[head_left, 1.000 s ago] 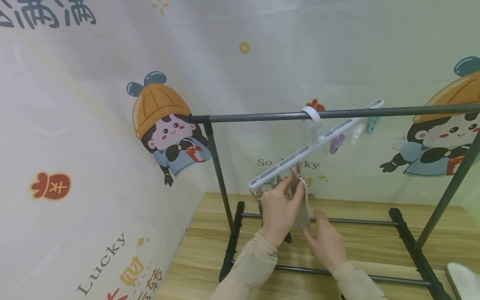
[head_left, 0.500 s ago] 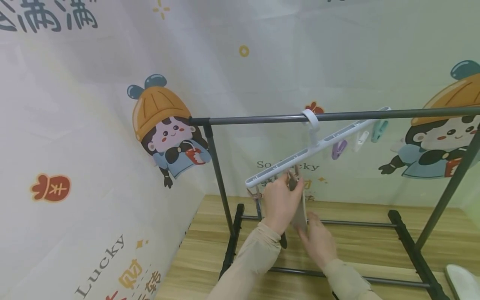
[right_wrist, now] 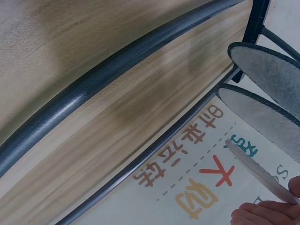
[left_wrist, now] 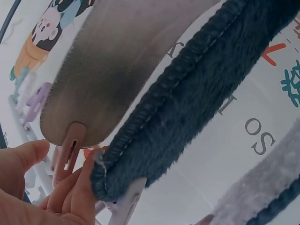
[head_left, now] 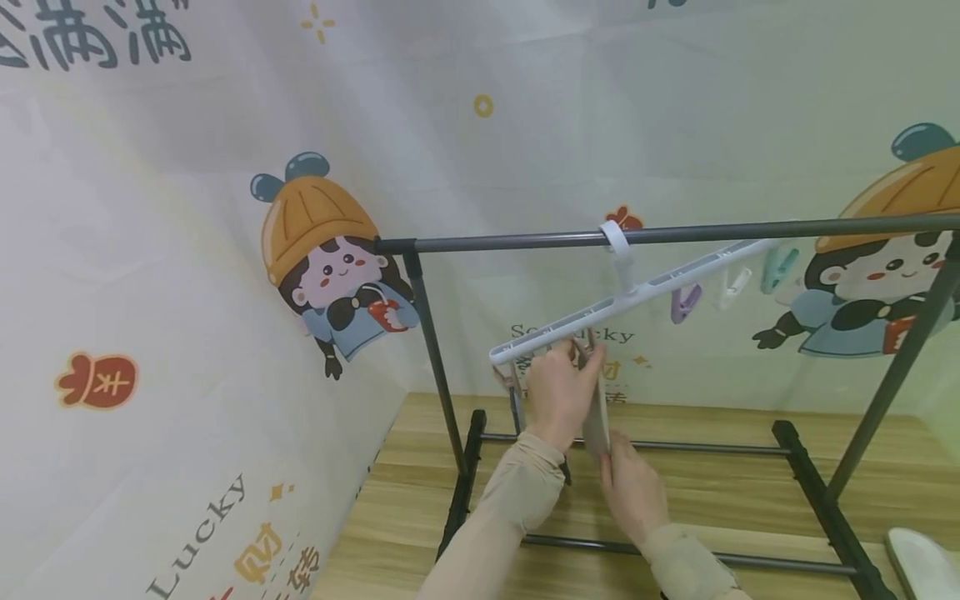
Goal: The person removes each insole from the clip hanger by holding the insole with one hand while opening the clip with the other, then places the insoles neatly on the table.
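A grey-beige insole (head_left: pixel 596 421) hangs from the pale clip hanger (head_left: pixel 570 323). My left hand (head_left: pixel 558 392) is at its top, thumb and fingers on either side of a pinkish clothes peg (left_wrist: pixel 70 152) that bites the insole's end. Exact finger contact is partly hidden. Lower down, my right hand (head_left: pixel 633 483) pinches the same insole, seen nearly edge-on in the right wrist view, between thumb and fingers (right_wrist: pixel 267 213). Beside my left fingers, a dark teal fluffy insole (left_wrist: pixel 173 108) hangs from a grey peg (left_wrist: pixel 129 201). Another insole (left_wrist: pixel 267 173) with pale fluff and a dark edge hangs beyond it.
The hanger hooks over a dark rail (head_left: pixel 510 242) on a black rack. Purple (head_left: pixel 685 302), white (head_left: pixel 735 287) and teal (head_left: pixel 780 268) pegs dangle from its right half. A white rounded object (head_left: pixel 926 562) lies on the wooden surface (head_left: pixel 720 492) at lower right.
My right hand has come in from the insole's right side and now pinches its lower part. The hanger has swung slightly, its right end dropping and moving right. My left hand stays at the insole's top.
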`<state>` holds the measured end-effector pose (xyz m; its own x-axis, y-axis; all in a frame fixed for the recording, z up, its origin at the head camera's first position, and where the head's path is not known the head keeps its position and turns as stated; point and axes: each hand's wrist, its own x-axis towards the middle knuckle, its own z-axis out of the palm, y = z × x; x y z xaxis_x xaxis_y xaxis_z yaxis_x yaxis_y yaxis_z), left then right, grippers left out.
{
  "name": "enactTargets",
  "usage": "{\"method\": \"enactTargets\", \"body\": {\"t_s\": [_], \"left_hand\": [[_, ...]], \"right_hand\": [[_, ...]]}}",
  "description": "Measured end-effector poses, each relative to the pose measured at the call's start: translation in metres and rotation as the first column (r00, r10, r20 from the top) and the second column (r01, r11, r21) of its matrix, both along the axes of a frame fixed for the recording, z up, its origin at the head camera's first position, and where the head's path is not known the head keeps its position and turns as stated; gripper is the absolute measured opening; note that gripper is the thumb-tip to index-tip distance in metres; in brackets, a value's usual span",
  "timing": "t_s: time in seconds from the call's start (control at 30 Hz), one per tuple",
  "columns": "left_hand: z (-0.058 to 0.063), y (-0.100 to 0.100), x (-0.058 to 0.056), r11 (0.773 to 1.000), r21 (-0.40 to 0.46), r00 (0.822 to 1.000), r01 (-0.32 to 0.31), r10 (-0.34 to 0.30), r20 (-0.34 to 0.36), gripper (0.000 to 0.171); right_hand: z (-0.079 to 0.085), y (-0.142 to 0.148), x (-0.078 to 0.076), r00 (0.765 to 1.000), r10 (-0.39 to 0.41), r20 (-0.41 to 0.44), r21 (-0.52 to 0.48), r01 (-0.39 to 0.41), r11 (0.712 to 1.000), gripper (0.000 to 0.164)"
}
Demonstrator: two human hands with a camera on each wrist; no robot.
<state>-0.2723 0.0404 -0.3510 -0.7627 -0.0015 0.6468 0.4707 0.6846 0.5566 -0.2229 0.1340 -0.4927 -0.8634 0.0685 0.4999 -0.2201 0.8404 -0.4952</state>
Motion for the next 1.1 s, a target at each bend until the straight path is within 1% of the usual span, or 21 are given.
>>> {"method": "enactTargets", "body": {"t_s": [0.13,0.27,0.37,0.47,0.57,0.7,0.93,1.03,1.1], "left_hand": [[0.001,-0.001,-0.003,1.0,-0.024,0.999,-0.014,0.013,-0.035,0.033],[0.001,-0.001,-0.005,0.999,-0.034,0.999,-0.02,0.019,-0.031,0.035],[0.001,-0.001,-0.006,0.999,-0.031,1.0,-0.012,0.011,-0.024,0.035],[0.001,0.0,-0.007,1.0,-0.028,0.999,-0.005,0.004,-0.033,0.035],[0.001,-0.001,-0.008,1.0,-0.013,0.999,0.011,-0.011,-0.031,0.033],[0.0,-0.002,-0.008,0.999,0.005,0.999,0.039,-0.039,-0.003,0.032],[0.001,-0.002,-0.007,0.997,0.002,0.997,0.077,-0.078,0.023,0.035],[0.002,-0.002,-0.006,0.996,0.01,0.995,0.094,-0.094,0.032,0.036],[0.002,-0.001,-0.006,0.995,0.011,0.995,0.1,-0.1,0.026,0.036]], "right_hand": [[-0.001,-0.001,0.001,0.999,-0.016,-0.034,0.028,0.017,0.999,0.036],[-0.003,-0.003,0.003,0.999,-0.021,-0.041,0.055,0.023,0.998,0.037],[-0.004,-0.004,0.006,0.999,-0.026,-0.032,0.063,0.028,0.998,0.039],[-0.003,-0.006,0.008,0.999,-0.028,-0.035,0.072,0.03,0.997,0.04],[-0.003,-0.007,0.01,0.999,-0.025,-0.04,0.077,0.028,0.997,0.039],[-0.003,-0.006,0.013,0.999,-0.017,-0.044,0.064,0.02,0.998,0.038],[-0.002,-0.002,0.019,0.998,-0.018,-0.057,0.047,0.02,0.999,0.037],[-0.002,-0.001,0.021,0.999,-0.02,-0.046,0.032,0.021,0.999,0.036],[0.0,0.0,0.021,0.999,-0.018,-0.029,0.01,0.019,1.0,0.036]]}}
